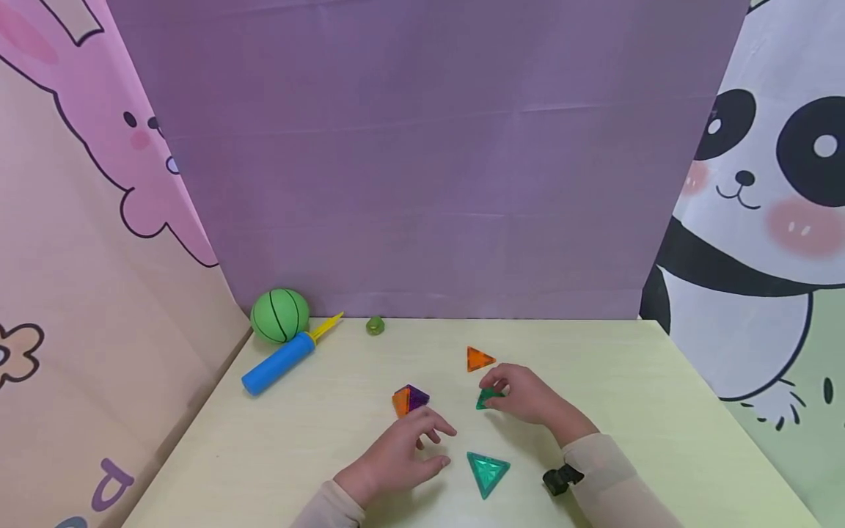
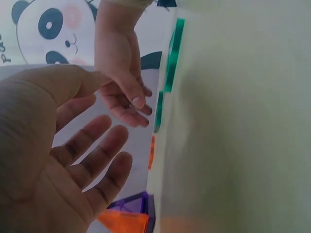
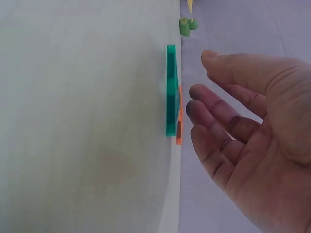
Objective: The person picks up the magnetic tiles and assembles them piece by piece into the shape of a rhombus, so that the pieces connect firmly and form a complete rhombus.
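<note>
My right hand (image 1: pixel 524 392) hovers over a small green translucent triangular tile (image 1: pixel 485 398) that lies flat on the table. In the right wrist view, a gap shows between its loosely bent fingers (image 3: pixel 214 116) and the green tile (image 3: pixel 171 92). My left hand (image 1: pixel 405 455) hangs above the table with fingers spread and nothing in them. Just beyond it stands a joined orange and purple piece (image 1: pixel 411 400), partly hidden by the hand in the head view. A larger green triangular tile (image 1: pixel 488 473) lies between the hands, nearer me. Behind the right hand is an orange triangular tile (image 1: pixel 479 358).
At the back left, a green ball (image 1: pixel 280 316) sits beside a blue pump (image 1: pixel 280 364) with a yellow tip. A small green object (image 1: pixel 375 325) is near the table's back edge. A purple cloth (image 1: pixel 429 161) hangs behind the pale table (image 1: pixel 264 455).
</note>
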Tool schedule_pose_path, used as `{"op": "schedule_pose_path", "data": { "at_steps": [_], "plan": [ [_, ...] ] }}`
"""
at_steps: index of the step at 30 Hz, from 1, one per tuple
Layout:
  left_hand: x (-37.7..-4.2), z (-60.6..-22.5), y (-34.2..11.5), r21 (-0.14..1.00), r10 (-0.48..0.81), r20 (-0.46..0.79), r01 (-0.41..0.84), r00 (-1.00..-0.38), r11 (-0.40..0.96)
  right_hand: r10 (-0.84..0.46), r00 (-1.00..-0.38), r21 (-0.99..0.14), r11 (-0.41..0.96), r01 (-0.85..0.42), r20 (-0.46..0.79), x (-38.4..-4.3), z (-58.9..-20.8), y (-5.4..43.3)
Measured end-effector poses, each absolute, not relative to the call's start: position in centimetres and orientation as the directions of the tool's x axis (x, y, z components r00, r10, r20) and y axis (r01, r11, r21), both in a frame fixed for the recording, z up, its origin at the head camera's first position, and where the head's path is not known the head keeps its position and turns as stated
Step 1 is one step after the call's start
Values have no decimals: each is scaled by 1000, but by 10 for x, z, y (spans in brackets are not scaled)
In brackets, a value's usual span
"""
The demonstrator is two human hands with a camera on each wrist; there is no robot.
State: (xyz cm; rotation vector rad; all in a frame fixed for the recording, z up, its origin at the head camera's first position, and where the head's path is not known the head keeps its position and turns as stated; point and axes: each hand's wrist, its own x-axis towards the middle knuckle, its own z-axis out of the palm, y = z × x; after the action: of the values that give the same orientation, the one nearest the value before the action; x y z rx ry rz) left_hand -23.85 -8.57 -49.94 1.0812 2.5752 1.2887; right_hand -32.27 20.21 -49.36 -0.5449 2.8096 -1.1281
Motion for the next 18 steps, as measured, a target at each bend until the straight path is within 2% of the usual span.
{"op": "schedule_pose_path", "data": {
  "at_steps": [5, 12, 18],
  "plan": [
    [-235, -504, -76, 735, 683, 184, 560, -707, 382, -373, -925, -681, 658, -322, 78, -322, -496, 209],
    [-226, -505, -68, 645, 768, 181, 664, -614, 378, -380, -920, -652, 674, -346, 95, -325, -498, 211],
    [-220, -509, -60, 566, 798, 102, 694, -595, 445, -415, -905, -638, 674, -373, 91, -328, -503, 214]
  ]
}}
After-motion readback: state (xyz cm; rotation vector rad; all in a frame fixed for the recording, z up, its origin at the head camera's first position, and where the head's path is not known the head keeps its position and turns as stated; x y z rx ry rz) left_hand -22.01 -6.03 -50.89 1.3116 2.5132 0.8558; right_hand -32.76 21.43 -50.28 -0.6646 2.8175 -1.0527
